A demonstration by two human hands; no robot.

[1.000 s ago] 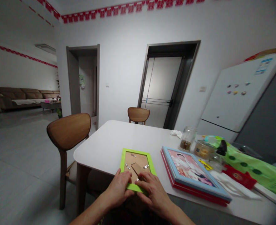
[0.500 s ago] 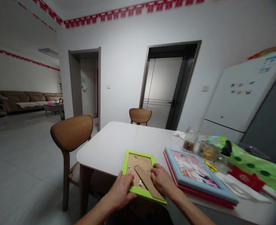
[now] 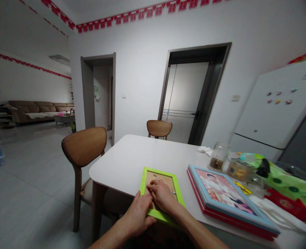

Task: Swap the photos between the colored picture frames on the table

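Observation:
A green picture frame point(image 3: 179, 189) lies back side up at the near edge of the white table, its brown backing board point(image 3: 165, 179) and small metal clips showing. My left hand point(image 3: 140, 211) grips the frame's lower left side, thumb at the near edge. Over the backing lies my right hand point(image 3: 162, 195), its bent fingertips at the left inner edge, close to my left fingers. What those fingertips hold, if anything, is hidden, and the hand covers most of the brown stand.
Right of the green frame, a blue picture frame point(image 3: 207, 199) rests on red ones. Beyond are a glass jar point(image 3: 218, 157), a food container point(image 3: 238, 170), a red item point(image 3: 288, 204) and a green bag point(image 3: 293, 185). Wooden chairs point(image 3: 87, 147) stand left and behind.
My right hand has moved left from the frame's right side across the backing to its left inner edge. My left hand still holds the lower left side. The view has shifted slightly.

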